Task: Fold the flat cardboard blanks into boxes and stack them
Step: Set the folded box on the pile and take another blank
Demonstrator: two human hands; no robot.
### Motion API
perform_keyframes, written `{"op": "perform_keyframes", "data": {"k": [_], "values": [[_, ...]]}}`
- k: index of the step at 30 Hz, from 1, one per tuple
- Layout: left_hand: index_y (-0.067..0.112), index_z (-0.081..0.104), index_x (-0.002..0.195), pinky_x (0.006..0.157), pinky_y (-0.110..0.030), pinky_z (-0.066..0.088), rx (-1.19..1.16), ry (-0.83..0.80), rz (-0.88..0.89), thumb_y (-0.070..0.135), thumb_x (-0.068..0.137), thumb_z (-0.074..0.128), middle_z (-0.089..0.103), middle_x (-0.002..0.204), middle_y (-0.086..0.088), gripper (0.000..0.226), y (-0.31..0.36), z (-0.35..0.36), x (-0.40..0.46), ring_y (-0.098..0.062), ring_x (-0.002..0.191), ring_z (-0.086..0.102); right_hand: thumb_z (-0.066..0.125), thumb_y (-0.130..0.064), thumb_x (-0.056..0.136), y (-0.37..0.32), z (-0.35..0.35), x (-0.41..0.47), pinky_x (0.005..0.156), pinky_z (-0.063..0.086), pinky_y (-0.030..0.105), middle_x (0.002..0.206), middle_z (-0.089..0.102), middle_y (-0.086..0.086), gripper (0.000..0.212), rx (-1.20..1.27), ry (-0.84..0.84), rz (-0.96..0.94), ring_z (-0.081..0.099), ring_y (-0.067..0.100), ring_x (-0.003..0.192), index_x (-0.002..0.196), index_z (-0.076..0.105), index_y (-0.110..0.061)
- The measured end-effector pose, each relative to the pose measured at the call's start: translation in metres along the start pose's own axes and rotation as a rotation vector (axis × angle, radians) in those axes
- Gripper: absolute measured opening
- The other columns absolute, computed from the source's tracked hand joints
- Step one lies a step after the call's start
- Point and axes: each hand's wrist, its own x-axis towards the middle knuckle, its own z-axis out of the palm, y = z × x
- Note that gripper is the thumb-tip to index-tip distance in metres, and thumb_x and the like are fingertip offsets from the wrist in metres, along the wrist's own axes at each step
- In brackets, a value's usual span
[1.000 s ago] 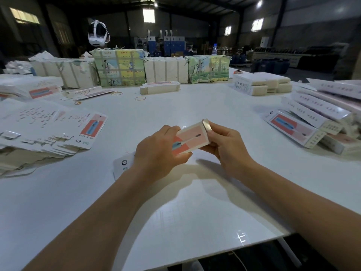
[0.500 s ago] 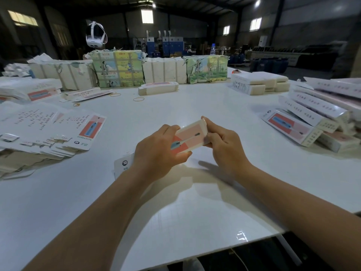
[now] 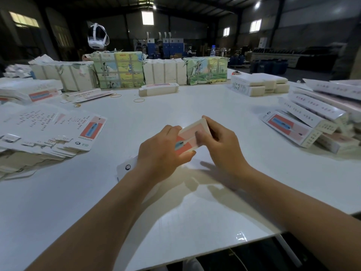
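Observation:
A long white and pink cardboard box (image 3: 188,138) with a blue and red picture lies tilted above the white table (image 3: 175,222) in the middle of the view. My left hand (image 3: 163,151) grips its middle from above, and its near end sticks out under my wrist. My right hand (image 3: 220,142) holds its far end, fingers curled over the end flap. A fanned pile of flat blanks (image 3: 45,133) lies at the left. Folded boxes (image 3: 304,122) are stacked at the right.
Wrapped bundles of blanks (image 3: 119,70) line the table's far edge, with a low bundle (image 3: 158,89) in front and white stacks (image 3: 259,84) at the back right. Rubber bands (image 3: 139,100) lie on the table. The near table edge runs past my right forearm.
My right hand has shifted over the box's far end, and its thumb now lies across the pink face. The end flap that stood up a second ago is folded down.

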Motion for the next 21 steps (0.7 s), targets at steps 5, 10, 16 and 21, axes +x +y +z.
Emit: {"op": "perform_keyframes", "data": {"k": [5, 10, 16, 21], "values": [[0.019, 0.042, 0.134, 0.074, -0.036, 0.053, 0.086, -0.051, 0.005, 0.059, 0.08, 0.06, 0.053, 0.116, 0.003, 0.069, 0.004, 0.001, -0.001, -0.02, 0.088, 0.057, 0.049, -0.02, 0.098, 0.007, 0.0, 0.0, 0.064, 0.042, 0.006, 0.093, 0.067, -0.002, 0.037, -0.24, 0.009, -0.068, 0.059, 0.007, 0.074, 0.134, 0.052, -0.016], [0.019, 0.043, 0.133, 0.073, -0.034, 0.052, 0.091, -0.047, 0.008, 0.059, 0.081, 0.059, 0.054, 0.116, 0.003, 0.068, 0.002, 0.001, -0.002, -0.019, 0.088, 0.058, 0.046, -0.022, 0.098, 0.008, 0.001, -0.001, 0.076, 0.051, 0.023, 0.095, 0.062, -0.005, 0.047, -0.271, -0.046, -0.054, 0.059, 0.012, 0.084, 0.144, 0.039, -0.017], [0.021, 0.046, 0.128, 0.073, -0.033, 0.052, 0.046, -0.049, -0.061, 0.061, 0.079, 0.059, 0.055, 0.115, 0.005, 0.064, -0.008, -0.001, 0.001, -0.017, 0.084, 0.056, 0.053, -0.019, 0.094, 0.01, 0.003, 0.003, 0.075, 0.045, 0.009, 0.103, 0.062, -0.014, 0.049, -0.042, -0.167, 0.067, 0.059, 0.001, 0.09, 0.141, 0.04, -0.02], [0.023, 0.048, 0.123, 0.068, -0.031, 0.05, 0.105, -0.085, -0.052, 0.061, 0.079, 0.059, 0.057, 0.112, 0.006, 0.06, -0.014, -0.005, 0.002, -0.018, 0.082, 0.056, 0.057, -0.015, 0.086, 0.012, 0.003, 0.001, 0.078, 0.049, 0.024, 0.097, 0.066, -0.012, 0.03, -0.051, -0.285, -0.019, 0.062, 0.016, 0.085, 0.115, 0.054, -0.025]]}}
